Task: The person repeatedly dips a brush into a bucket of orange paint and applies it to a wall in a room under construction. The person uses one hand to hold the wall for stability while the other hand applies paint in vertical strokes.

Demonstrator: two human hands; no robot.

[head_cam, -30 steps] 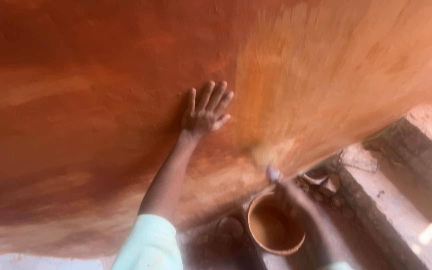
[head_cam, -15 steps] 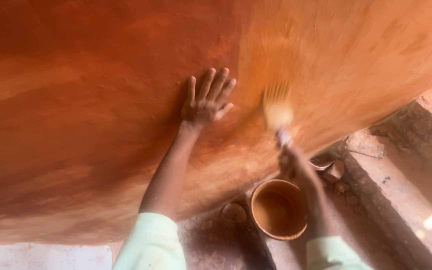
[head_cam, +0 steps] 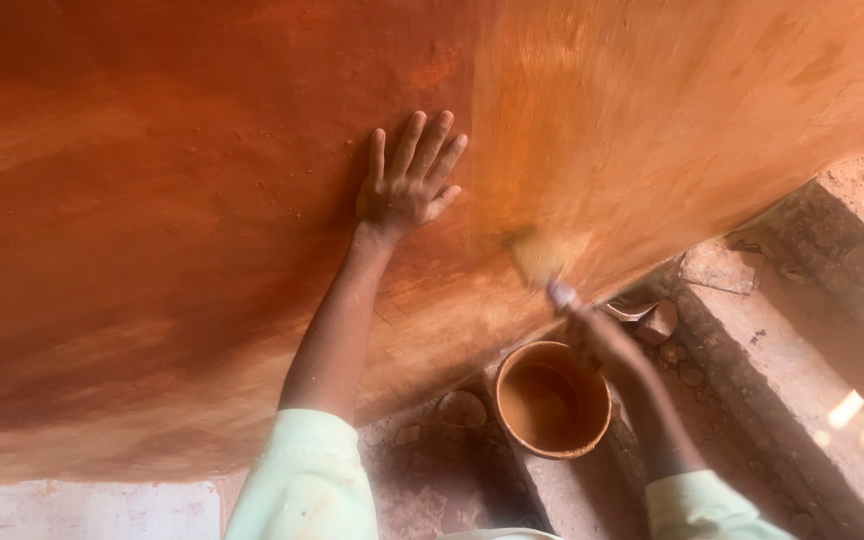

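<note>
My left hand [head_cam: 407, 180] lies flat on the orange-brown plastered wall [head_cam: 152, 200], fingers spread, holding nothing. My right hand [head_cam: 597, 335] is blurred with motion and grips a paintbrush [head_cam: 542, 265] whose bristles press against the wall low down, right of my left hand. The wall around the brush looks wetter and brighter orange. A round bucket [head_cam: 552, 398] with orange-brown paint stands on the ground just below my right hand.
Stones and rubble [head_cam: 462, 408] lie at the wall's foot. A raised concrete step [head_cam: 782, 340] runs along the right side. A small bowl-like piece [head_cam: 642, 315] lies near the bucket. Pale floor shows at bottom left.
The brush went up the wall half a second ago and has now swept back down toward the bucket. My left hand stayed flat on the wall.
</note>
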